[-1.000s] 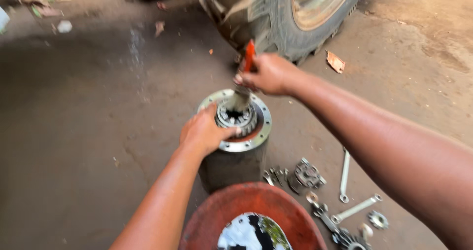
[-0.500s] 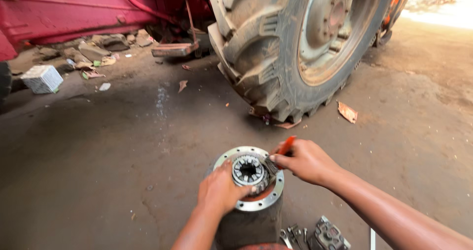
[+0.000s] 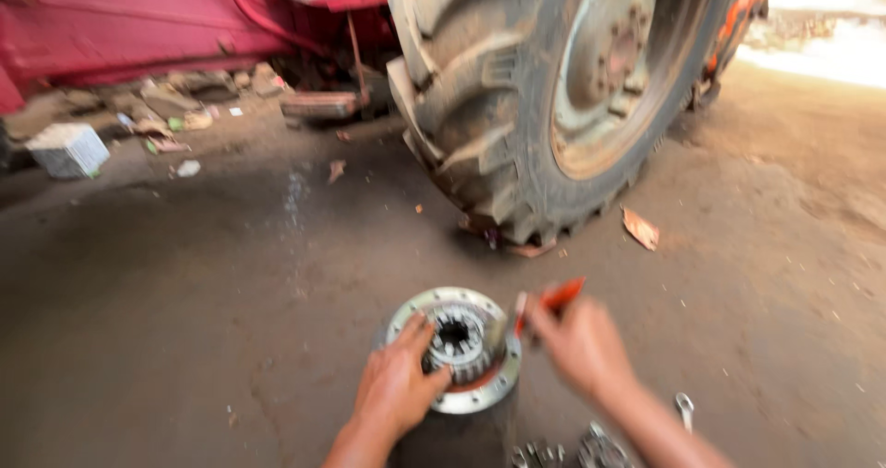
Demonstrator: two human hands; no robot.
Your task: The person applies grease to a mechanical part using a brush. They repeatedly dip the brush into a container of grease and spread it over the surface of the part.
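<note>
A round metal hub (image 3: 417,313) with a bolt-hole flange and a toothed gear (image 3: 455,335) in its middle stands on a dark cylinder on the floor. My left hand (image 3: 397,387) rests on the flange's near left edge, fingers spread over the gear. My right hand (image 3: 581,346) is closed around a screwdriver (image 3: 552,298) with a red-orange handle, its metal shaft angled down into the right side of the hub. The picture is blurred by motion.
A big tractor tyre (image 3: 554,90) stands just behind the hub, with a red machine body (image 3: 138,25) to the left. A spanner (image 3: 684,407) and small metal parts (image 3: 600,450) lie at the bottom right. Rubble and a pale block (image 3: 66,149) sit at the far left.
The view has tilted upward, so the hub and both hands now sit low in the picture and more tyre shows. The red bowl at the bottom has gone out of view.
</note>
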